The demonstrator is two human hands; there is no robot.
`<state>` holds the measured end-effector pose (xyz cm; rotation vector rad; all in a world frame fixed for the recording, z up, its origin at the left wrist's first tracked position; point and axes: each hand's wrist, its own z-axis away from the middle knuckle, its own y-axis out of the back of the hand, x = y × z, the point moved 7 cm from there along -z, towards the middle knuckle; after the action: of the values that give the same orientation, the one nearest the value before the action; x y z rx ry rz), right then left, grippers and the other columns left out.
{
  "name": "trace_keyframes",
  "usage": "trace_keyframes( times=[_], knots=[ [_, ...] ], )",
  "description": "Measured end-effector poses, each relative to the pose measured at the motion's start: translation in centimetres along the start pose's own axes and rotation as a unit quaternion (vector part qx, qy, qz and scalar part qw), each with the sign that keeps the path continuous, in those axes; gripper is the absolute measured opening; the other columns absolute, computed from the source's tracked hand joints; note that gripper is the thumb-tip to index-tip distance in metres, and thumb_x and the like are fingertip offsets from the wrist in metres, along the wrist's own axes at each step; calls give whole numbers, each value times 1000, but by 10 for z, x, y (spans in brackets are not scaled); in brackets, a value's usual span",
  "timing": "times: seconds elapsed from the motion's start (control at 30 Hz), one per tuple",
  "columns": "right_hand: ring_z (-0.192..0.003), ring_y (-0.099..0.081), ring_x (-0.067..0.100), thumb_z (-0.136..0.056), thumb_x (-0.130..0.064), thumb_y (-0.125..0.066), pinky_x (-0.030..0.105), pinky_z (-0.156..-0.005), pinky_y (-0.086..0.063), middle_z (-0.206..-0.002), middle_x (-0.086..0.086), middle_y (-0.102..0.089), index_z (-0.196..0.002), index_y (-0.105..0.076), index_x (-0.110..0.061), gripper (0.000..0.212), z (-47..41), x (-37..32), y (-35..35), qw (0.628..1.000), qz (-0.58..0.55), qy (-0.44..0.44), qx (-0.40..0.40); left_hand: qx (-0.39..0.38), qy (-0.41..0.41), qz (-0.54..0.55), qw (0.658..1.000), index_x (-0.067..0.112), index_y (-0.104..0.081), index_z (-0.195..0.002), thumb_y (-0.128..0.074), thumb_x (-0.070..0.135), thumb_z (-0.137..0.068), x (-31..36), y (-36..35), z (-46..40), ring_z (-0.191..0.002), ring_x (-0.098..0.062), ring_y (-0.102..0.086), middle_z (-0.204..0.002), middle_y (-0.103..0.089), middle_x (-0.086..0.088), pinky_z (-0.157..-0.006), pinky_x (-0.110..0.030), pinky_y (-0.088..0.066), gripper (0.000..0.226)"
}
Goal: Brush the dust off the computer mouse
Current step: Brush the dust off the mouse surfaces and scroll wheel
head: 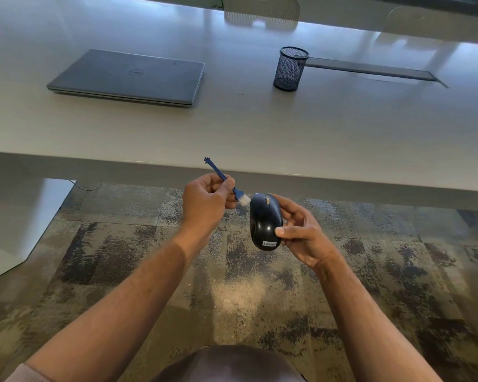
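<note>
A black computer mouse (263,221) with a white label near its back end is held in the air below the table's front edge. My right hand (301,232) grips it from the right side, thumb on its top near the label. My left hand (204,202) pinches a small blue brush (226,183) by its handle. The brush's white bristles touch the mouse's front left edge. The handle's far end points up and to the left.
A white table (232,128) spans the view above my hands. A closed grey laptop (130,77) lies on it at the left, and a black mesh pen cup (289,68) stands at the right beside a cable slot (370,68). Patterned carpet lies below.
</note>
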<state>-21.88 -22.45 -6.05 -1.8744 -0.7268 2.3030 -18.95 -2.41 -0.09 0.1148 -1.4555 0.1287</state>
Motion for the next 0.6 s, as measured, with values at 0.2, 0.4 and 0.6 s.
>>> trace_keyframes(
  times=[0.2,0.4,0.6],
  knots=[
    [-107,-68,28,-57,-5,-78,39,-83,-59,-129,13,-64,-138,-52,-5,86,1,0,8,1000,-2,3,21,-43,-19,-14,999,13,-68,-91,-64,16,-91,-5,-10,15,-65,-15,-67,-79,-72,-11,-63,-30,-59,5],
    [-104,-69,29,-56,-6,-78,38,-80,-60,-124,12,-67,-138,-52,-4,85,4,0,11,1000,-4,8,29,-121,-3,-41,992,11,-69,-92,-66,14,-89,-13,-14,29,-64,-19,-66,-72,-69,-5,-66,-36,-59,5],
    [-105,-69,28,-57,-5,-78,39,-80,-60,-124,12,-67,-138,-51,-3,86,4,0,10,1000,-7,7,27,-73,-4,-27,997,12,-68,-94,-64,14,-91,-6,2,19,-67,-16,-68,-78,-72,-5,-67,-31,-60,6]
  ],
)
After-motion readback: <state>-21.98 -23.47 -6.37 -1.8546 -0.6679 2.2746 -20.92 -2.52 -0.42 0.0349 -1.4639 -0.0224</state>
